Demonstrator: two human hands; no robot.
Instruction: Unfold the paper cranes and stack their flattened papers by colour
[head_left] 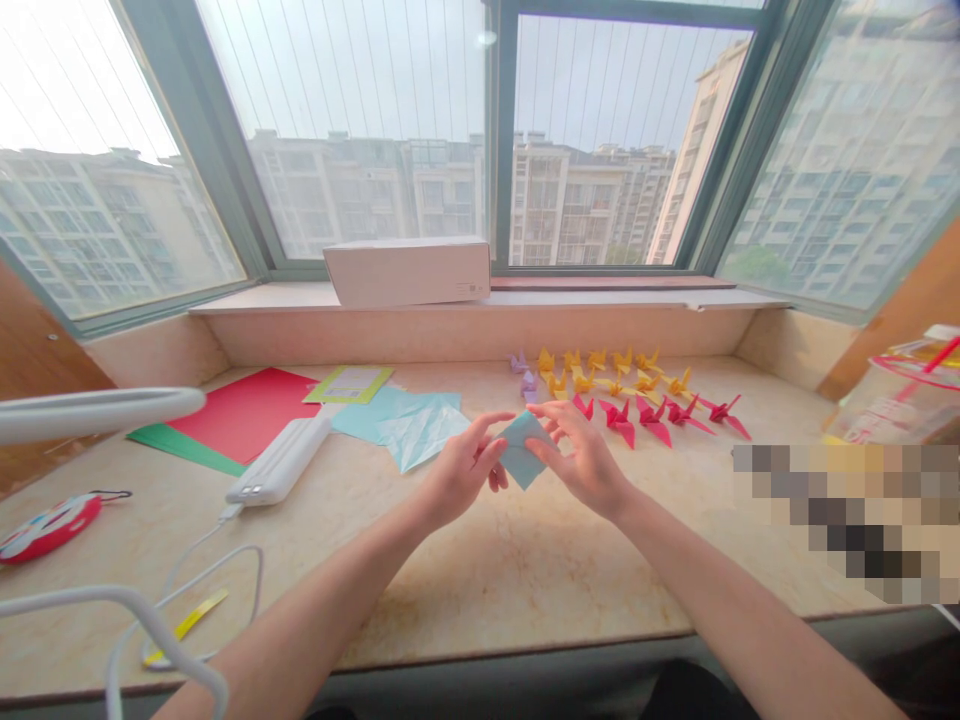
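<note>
Seen from the person's own head, two bare forearms reached forward over a pale stone table (465, 580) set against a wide window. The left hand (459, 468) and the right hand (581, 460) met above the table's middle, and together their fingers pinched a small folded piece of light blue paper (521, 452), a diamond shape held just off the surface; both hands were closed on it, the left at its left edge, the right at its upper right. Just behind the hands lay crumpled light blue sheets (409, 425). To the right of those stood rows of small folded paper cranes: yellow cranes (600, 372) at the back, red cranes (656, 415) in front, and a few purple cranes (525, 375) at the left end. Further left lay a red sheet (244, 410) over a green sheet (180, 445), and a white power bank (279, 460) with a white cable (225, 560). A white box (409, 270) sat on the window sill (600, 297).
</note>
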